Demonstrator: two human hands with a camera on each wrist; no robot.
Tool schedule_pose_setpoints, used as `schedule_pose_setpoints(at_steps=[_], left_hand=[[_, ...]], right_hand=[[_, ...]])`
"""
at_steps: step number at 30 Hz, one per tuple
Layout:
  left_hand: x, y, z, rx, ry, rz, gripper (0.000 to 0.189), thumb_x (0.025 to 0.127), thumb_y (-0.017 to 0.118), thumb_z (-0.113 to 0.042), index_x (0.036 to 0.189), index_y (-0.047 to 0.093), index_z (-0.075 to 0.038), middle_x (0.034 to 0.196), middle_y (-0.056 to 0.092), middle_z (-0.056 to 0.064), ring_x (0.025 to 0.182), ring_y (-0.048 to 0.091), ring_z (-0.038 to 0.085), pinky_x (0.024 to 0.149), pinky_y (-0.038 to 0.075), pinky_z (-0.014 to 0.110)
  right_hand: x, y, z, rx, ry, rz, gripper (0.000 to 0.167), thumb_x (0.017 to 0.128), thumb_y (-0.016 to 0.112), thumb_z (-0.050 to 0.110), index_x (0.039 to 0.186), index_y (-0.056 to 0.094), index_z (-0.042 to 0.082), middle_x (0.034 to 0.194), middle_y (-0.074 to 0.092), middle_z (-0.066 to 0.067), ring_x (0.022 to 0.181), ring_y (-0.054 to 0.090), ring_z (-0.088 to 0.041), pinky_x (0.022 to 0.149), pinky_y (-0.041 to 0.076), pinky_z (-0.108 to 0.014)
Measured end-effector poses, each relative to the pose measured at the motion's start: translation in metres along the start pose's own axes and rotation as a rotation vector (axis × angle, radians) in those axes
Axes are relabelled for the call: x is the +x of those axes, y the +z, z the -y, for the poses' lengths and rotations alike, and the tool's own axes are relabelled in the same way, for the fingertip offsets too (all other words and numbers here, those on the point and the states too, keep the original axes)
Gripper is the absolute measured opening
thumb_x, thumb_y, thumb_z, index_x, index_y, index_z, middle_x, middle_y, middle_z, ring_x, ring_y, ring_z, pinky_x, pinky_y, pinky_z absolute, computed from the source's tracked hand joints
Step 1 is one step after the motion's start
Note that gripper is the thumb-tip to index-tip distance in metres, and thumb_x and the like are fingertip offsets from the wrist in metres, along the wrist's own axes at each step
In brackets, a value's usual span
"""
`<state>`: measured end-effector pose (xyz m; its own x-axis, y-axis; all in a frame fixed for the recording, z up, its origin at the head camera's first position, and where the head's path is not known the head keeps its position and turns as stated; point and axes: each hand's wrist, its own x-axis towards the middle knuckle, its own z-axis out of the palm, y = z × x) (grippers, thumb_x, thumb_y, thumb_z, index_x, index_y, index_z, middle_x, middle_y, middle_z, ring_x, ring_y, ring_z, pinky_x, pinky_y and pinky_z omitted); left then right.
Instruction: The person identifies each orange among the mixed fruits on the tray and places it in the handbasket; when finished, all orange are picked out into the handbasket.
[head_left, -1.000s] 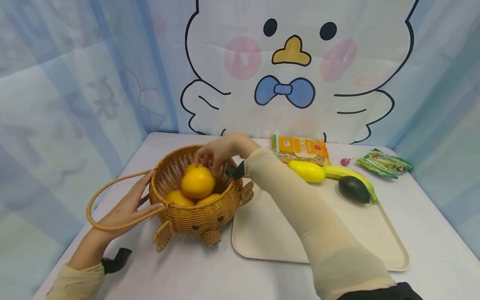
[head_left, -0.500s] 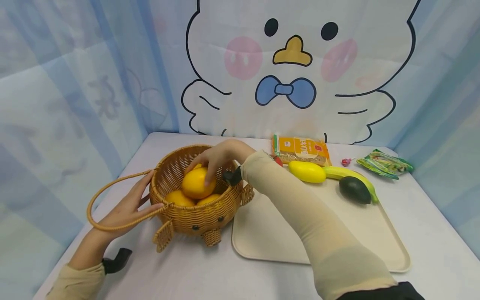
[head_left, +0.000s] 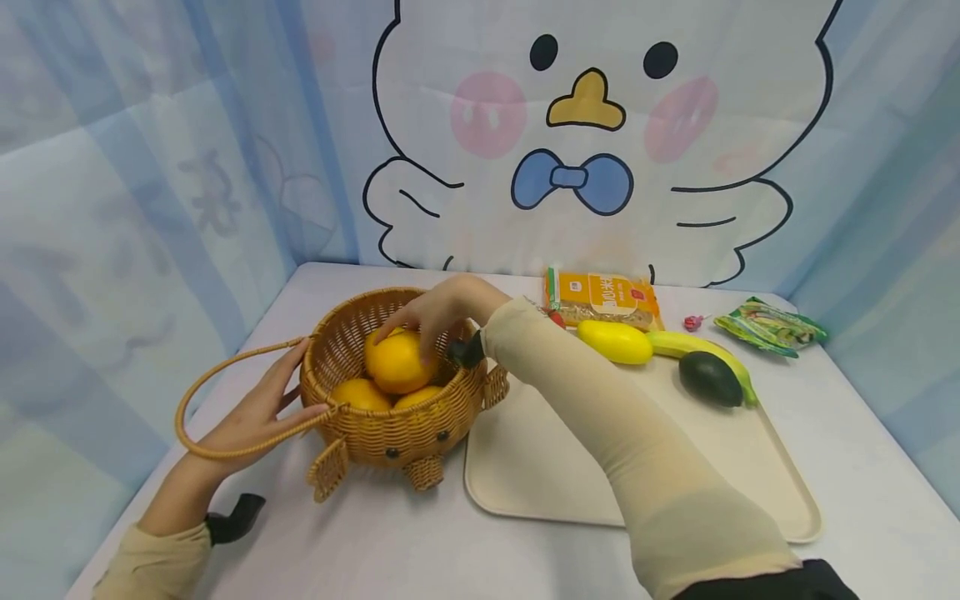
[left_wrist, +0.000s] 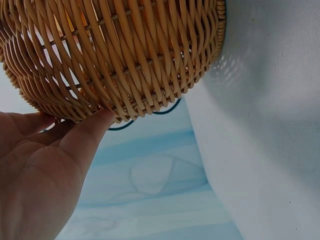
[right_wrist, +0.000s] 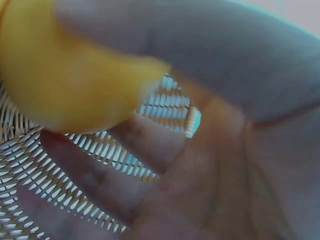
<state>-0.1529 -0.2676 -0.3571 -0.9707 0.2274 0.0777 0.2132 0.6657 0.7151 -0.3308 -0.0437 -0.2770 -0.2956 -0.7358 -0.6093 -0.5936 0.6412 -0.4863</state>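
My left hand (head_left: 251, 421) is spread against the left side of a wicker basket (head_left: 390, 433) with an animal face, thumb and fingertips at the rim by its looped handle (head_left: 197, 406). In the left wrist view the left hand (left_wrist: 45, 170) touches the woven wall (left_wrist: 135, 55) from outside. Inside the basket, my right hand (head_left: 448, 310) grips a rounded yellow-orange fruit (head_left: 397, 362), its thumb on the near side. The right wrist view shows the fruit's pointed end (right_wrist: 150, 70) between thumb and fingers. Other yellow-orange fruits (head_left: 360, 394) lie beneath it.
Right of the basket lies a cream tray (head_left: 547, 475), bearing a yellow oval fruit (head_left: 617, 342), a banana (head_left: 693, 343) and a dark green oval fruit (head_left: 711, 379). Behind are an orange-labelled grain packet (head_left: 603, 298), a small pink item (head_left: 693, 322) and a green packet (head_left: 771, 325).
My right hand has come down from above the fruit and closed round it. The fruit has shifted slightly to the right. My left hand stays against the basket.
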Motion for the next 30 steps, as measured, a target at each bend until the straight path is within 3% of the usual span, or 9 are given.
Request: schedule_pose_setpoints(at_steps=[4,9,13,18,22,25,30], left_hand=[[0.000,-0.001,0.000,0.001,0.003,0.000,0.088,0.093,0.059,-0.030,0.153,-0.006,-0.021,0.159,-0.003,0.018,0.144,0.006,0.043,0.107,0.029,0.067],[-0.001,-0.001,0.000,0.000,0.009,0.000,0.088,0.094,0.058,-0.029,0.153,-0.006,-0.021,0.159,-0.002,0.019,0.144,0.006,0.043,0.107,0.029,0.067],[0.000,-0.001,0.000,0.002,0.009,0.001,0.088,0.093,0.058,-0.030,0.153,-0.006,-0.020,0.159,-0.002,0.019,0.144,0.007,0.043,0.107,0.029,0.067],[0.000,-0.002,0.000,0.009,0.011,-0.001,0.088,0.093,0.058,-0.030,0.153,-0.006,-0.019,0.159,-0.002,0.019,0.144,0.008,0.043,0.107,0.029,0.066],[0.000,-0.003,0.000,0.005,0.015,-0.001,0.088,0.093,0.058,-0.029,0.153,-0.005,-0.019,0.159,-0.002,0.019,0.144,0.007,0.043,0.107,0.029,0.066],[0.000,-0.002,0.000,0.000,0.011,0.001,0.088,0.093,0.059,-0.029,0.153,-0.005,-0.019,0.159,-0.002,0.019,0.144,0.007,0.043,0.107,0.029,0.066],[0.001,-0.001,-0.001,0.000,0.004,0.001,0.089,0.093,0.059,-0.030,0.153,-0.005,-0.018,0.159,-0.003,0.018,0.144,0.006,0.043,0.107,0.028,0.067]], right_hand=[[0.003,0.001,0.004,-0.026,-0.019,0.009,0.073,0.082,0.073,0.022,0.143,0.036,0.035,0.148,0.033,-0.003,0.129,0.036,-0.018,0.108,0.039,-0.032],[0.003,0.002,0.003,-0.018,0.033,-0.027,0.071,0.080,0.075,0.031,0.139,0.036,0.028,0.152,0.029,-0.006,0.133,0.034,-0.018,0.102,0.047,-0.030],[0.002,0.001,0.002,0.050,0.038,-0.002,0.070,0.081,0.074,0.025,0.140,0.037,0.033,0.152,0.027,-0.004,0.129,0.038,-0.020,0.096,0.050,-0.030],[-0.003,-0.005,0.003,0.008,0.056,-0.014,0.065,0.085,0.070,0.021,0.139,0.041,0.042,0.156,0.020,0.004,0.136,0.029,-0.018,0.109,0.041,-0.038],[-0.008,-0.008,0.007,-0.009,0.117,-0.033,0.061,0.085,0.069,0.020,0.137,0.044,0.041,0.156,0.020,0.003,0.132,0.035,-0.021,0.098,0.051,-0.043],[-0.009,-0.008,0.012,-0.054,0.161,-0.051,0.059,0.084,0.069,0.020,0.135,0.046,0.040,0.154,0.024,0.002,0.126,0.041,-0.022,0.088,0.056,-0.039],[-0.008,-0.004,0.020,-0.214,0.232,-0.077,0.058,0.083,0.068,0.016,0.131,0.048,0.041,0.149,0.032,0.000,0.114,0.045,-0.022,0.076,0.056,-0.030]])
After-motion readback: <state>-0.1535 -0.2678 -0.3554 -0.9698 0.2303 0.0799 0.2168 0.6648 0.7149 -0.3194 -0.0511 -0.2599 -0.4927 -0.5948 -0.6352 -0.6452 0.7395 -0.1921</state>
